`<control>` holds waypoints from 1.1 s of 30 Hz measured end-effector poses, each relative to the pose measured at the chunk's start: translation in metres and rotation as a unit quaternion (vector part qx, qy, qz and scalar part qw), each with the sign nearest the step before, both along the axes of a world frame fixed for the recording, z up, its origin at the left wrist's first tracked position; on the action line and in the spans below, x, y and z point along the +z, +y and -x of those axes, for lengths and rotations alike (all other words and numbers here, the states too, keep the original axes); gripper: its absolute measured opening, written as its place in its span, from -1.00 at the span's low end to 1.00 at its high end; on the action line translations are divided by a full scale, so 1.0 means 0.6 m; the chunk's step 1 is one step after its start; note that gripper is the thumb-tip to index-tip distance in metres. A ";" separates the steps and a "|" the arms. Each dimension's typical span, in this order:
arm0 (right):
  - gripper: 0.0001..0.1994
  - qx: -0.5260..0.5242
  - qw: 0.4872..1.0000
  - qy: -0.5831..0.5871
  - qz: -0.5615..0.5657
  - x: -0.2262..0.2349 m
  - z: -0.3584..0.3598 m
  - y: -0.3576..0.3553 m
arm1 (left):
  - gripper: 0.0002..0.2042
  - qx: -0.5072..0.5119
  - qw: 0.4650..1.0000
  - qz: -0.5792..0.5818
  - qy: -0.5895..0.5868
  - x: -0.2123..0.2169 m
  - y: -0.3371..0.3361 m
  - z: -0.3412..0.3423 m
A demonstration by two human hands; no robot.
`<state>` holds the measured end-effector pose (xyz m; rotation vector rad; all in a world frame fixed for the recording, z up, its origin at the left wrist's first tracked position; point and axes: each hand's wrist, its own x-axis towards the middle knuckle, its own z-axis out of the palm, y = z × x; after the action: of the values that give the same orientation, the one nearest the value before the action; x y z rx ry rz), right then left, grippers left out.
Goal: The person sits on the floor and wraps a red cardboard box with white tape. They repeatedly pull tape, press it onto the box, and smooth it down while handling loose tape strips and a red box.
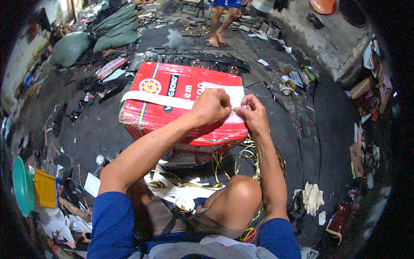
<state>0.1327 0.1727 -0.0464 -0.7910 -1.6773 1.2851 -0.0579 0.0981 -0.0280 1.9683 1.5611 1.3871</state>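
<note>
A red cardboard box (166,123) with a printed flower mark stands in front of my knees. Both hands are over the right part of its top. My left hand (211,105) is closed, its fingertips pinched together above a pale sheet (235,95). Close beside it, my right hand (255,114) pinches with thumb and forefinger. A small shiny bit shows between the fingertips, too small to name. Across the box's left side lies a white strip (161,100). Gold-coloured cord (228,164) lies in loops below the box, near my right knee.
White strips (177,188) lie by my legs. At left are a green basin (23,187) and a yellow container (45,188). A pale cloth (312,197) lies at right. Behind the box are dark strips (196,60), a bare-legged person (222,23) and green sacks (114,28).
</note>
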 end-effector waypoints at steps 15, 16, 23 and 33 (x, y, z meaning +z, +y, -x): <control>-0.70 -0.013 0.998 0.057 0.024 -0.041 -0.021 -0.015 | -0.91 -0.100 0.994 -0.032 -0.027 -0.003 0.018 -0.029; -0.71 0.009 0.984 0.119 0.132 -0.044 -0.019 -0.026 | -0.90 -0.098 0.994 -0.040 -0.032 -0.005 0.015 -0.033; -0.66 0.068 0.906 0.233 0.347 -0.063 -0.039 -0.037 | -0.90 -0.108 0.992 -0.066 -0.013 0.000 0.031 -0.047; -0.55 -0.173 0.910 -0.285 -0.245 0.034 0.022 0.037 | -0.92 -0.089 0.993 -0.052 -0.052 -0.008 0.029 -0.038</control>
<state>0.1198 0.1950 -0.0259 -1.1468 -2.0701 0.3591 -0.0351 0.1157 -0.0327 2.0046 1.2579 1.4968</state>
